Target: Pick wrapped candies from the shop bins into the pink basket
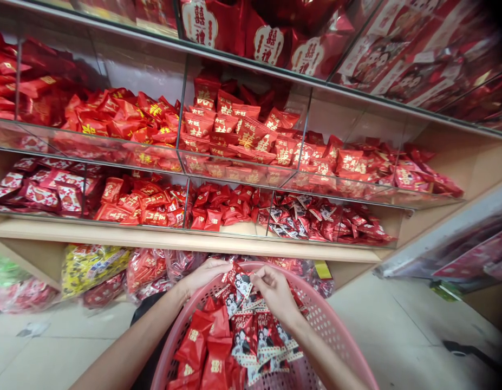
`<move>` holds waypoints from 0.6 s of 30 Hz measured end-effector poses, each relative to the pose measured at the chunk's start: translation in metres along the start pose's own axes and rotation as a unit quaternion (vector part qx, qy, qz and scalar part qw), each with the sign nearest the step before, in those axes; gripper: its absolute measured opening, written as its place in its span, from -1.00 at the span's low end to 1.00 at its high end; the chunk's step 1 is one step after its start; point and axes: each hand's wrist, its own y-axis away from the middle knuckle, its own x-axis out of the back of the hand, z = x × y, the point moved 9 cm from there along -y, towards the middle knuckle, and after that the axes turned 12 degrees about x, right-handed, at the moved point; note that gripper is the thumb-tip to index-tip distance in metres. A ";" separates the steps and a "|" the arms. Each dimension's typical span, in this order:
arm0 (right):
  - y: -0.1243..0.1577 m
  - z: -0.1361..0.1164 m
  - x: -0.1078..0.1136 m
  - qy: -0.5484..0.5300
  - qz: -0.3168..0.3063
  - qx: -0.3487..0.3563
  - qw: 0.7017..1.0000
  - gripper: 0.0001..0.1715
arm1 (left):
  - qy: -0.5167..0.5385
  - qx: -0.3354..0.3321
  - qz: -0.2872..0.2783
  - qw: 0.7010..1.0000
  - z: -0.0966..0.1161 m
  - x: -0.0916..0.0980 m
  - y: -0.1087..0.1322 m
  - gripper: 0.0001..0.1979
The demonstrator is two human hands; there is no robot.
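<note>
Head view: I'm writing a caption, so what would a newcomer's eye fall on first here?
Probably the rounded pink perforated plastic basket at bottom centre, with glossy red-and-gold packets on its left and red packets printed in black and white beside them. The bare left hand and bare right hand are at its far side. Behind, heaps of shiny red packets crowd the transparent-fronted shelves from side to side.

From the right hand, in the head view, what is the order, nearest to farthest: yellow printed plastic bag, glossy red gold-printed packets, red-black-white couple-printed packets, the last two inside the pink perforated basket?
1. Couple-printed packets, around the right hand.
2. Gold-printed packets, left part of the basket.
3. Yellow bag, outside it, farther left.
</note>
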 end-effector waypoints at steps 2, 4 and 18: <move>0.001 0.000 0.001 -0.011 0.011 -0.010 1.000 -0.69 | -0.012 -0.005 0.004 1.000 0.001 0.001 0.000 -0.75; 0.003 0.000 0.001 -0.019 0.023 -0.014 0.999 -0.69 | -0.018 -0.006 0.007 1.000 0.002 0.001 -0.001 -0.75; -0.002 0.008 0.002 -0.015 0.017 -0.034 0.999 -0.61 | -0.012 0.015 0.016 1.000 -0.003 0.005 0.000 -0.73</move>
